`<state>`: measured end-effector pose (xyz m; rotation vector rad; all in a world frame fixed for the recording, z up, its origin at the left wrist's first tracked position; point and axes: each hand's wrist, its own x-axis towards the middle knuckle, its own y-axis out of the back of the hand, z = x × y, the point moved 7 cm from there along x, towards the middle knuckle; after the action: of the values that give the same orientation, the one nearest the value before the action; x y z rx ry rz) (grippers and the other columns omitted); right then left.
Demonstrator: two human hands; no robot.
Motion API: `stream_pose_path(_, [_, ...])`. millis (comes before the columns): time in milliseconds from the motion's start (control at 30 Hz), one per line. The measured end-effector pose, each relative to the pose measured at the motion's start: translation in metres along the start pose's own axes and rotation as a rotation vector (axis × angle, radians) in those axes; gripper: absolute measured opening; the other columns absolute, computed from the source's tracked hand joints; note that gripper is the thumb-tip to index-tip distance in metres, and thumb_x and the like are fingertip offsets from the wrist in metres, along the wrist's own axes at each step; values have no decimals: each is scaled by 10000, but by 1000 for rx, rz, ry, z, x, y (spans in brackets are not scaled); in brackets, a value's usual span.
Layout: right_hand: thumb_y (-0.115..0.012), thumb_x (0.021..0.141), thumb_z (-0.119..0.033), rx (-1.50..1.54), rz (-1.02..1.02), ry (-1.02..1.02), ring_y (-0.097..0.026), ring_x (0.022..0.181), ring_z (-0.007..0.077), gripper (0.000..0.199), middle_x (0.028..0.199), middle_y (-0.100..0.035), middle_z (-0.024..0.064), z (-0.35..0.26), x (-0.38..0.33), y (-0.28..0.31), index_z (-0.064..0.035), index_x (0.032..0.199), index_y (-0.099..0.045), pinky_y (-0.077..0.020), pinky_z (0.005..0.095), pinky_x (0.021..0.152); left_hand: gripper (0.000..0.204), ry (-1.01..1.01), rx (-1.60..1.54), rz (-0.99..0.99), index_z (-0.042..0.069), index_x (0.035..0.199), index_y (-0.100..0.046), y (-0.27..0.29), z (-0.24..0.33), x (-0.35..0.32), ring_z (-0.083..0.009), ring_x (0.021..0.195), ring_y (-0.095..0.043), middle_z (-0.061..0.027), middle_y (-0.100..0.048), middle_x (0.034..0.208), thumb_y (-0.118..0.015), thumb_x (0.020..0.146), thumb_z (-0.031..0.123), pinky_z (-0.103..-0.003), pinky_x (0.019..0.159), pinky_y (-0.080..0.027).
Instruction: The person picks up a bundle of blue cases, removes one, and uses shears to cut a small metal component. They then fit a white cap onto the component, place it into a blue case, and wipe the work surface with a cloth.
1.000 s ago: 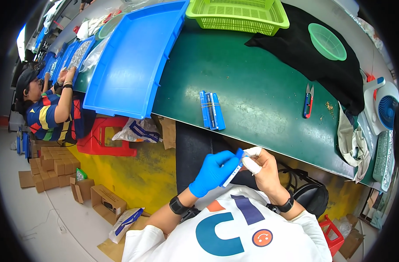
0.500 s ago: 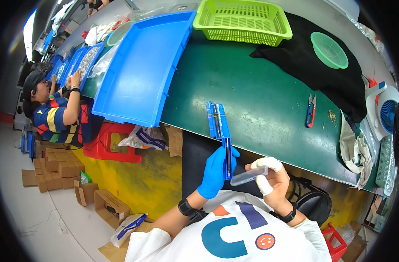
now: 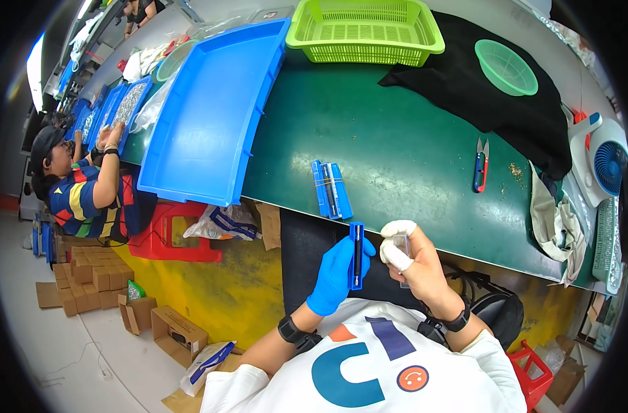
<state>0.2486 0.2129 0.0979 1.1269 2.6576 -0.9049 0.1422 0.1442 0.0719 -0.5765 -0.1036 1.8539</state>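
I see my gloved left hand (image 3: pixel 338 272) pinching one blue strip (image 3: pixel 356 255) upright, right hand (image 3: pixel 414 258) curled around a clear sleeve (image 3: pixel 401 246); three finished strips (image 3: pixel 331 188) lie at twelve o'clock, this one unsleeved.

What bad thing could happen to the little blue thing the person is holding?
The left hand in a blue glove holds the thin blue strip over the lap, off the green table. If it slips, it may fall toward the floor. The right hand has white wraps on two fingertips, which might make gripping the small clear piece harder. The loose blue strips lie near the table's edge and could get knocked off.
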Motion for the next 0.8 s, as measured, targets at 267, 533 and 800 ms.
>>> stream_pose_path(267, [-530, 882, -104, -100, -16, 0, -361, 568, 30, 254, 780, -493, 19, 1, 2, -6, -90, 1120, -443, -271, 160, 448, 391, 7, -7, 0, 52, 920, -565, -1, -4, -2, -44, 517, -418, 12, -480, 606, -349, 952, 376, -184, 477, -325])
stream_pose_path(533, [-605, 813, -117, -1064, 132, 678, -525, 654, 204, 252, 833, -570, 72, -50, 23, 4, -75, 1056, -553, -435, 291, 554, 406, 34, -43, -3, 33, 910, -561, -4, -5, 3, -53, 494, -409, 2, -476, 587, -335, 956, 367, -188, 461, -317])
stream_pose_path(800, [-633, 735, -60, -1546, 273, 839, -529, 888, 271, 235, 1005, -572, 106, -64, 37, 29, -60, 968, -607, -464, 354, 728, 405, 32, -116, 11, 39, 897, -569, 3, -15, 5, -45, 474, -378, 8, -469, 571, -330, 960, 359, -188, 436, -286])
